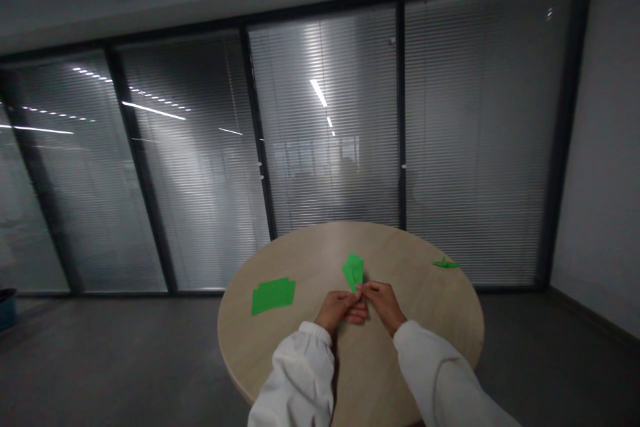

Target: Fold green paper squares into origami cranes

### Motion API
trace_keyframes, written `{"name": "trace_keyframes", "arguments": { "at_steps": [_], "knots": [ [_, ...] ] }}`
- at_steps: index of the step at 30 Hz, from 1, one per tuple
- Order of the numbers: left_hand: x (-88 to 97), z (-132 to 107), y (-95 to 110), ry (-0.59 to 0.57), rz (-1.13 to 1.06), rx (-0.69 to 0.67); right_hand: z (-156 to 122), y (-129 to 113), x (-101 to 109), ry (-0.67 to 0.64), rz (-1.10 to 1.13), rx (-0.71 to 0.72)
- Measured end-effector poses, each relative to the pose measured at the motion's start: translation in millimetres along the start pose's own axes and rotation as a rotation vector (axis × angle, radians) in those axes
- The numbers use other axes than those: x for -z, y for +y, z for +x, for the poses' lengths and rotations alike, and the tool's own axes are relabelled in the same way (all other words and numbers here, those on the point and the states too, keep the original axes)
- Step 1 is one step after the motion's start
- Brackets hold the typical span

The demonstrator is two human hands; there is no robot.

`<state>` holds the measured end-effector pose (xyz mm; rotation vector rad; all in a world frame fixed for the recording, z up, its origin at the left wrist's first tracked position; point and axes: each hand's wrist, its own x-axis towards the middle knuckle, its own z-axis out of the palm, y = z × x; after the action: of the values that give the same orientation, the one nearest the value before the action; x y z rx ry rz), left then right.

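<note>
A partly folded green paper piece (353, 271) stands up from my fingertips over the round wooden table (300, 360). My left hand (340, 308) pinches its lower end from the left, fingers closed. My right hand (381, 301) pinches the same end from the right, fingers closed too. Both hands meet at the paper's base, near the table's middle. White sleeves cover both forearms.
A small stack of flat green paper sheets (273, 295) lies on the table to the left of my hands. A finished green paper crane (445, 263) sits near the far right rim. Glass walls with closed blinds (325, 133) stand behind the table.
</note>
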<state>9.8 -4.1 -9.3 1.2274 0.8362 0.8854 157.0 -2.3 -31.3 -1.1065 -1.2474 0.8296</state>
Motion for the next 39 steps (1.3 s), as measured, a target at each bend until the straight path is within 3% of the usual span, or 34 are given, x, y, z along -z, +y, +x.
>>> {"name": "trace_keyframes", "arguments": {
  "at_steps": [6,13,19,25,34,39],
  "knots": [
    [-3.5,2.7,-4.9,0.035,-0.018,-0.059,-0.5,-0.1,-1.5,-0.019,0.033,0.043],
    [-6.5,4.2,-6.2,0.052,0.004,-0.075,-2.8,-1.7,-1.4,-0.018,0.092,-0.021],
    [-1.8,3.4,-5.7,0.048,0.034,-0.06,-8.2,-8.6,-3.3,-0.1,0.256,-0.082],
    [-1.4,1.1,-2.5,0.02,-0.011,-0.032,-12.5,-13.7,-2.1,-0.163,0.365,-0.053],
    [0.0,5.1,-7.1,0.105,0.012,-0.071,-17.1,-22.6,-3.0,-0.201,0.419,-0.152],
    [-1.5,2.1,-5.9,0.109,0.059,-0.081,-15.5,-19.2,-2.5,-0.218,0.43,-0.127]
  ]
}}
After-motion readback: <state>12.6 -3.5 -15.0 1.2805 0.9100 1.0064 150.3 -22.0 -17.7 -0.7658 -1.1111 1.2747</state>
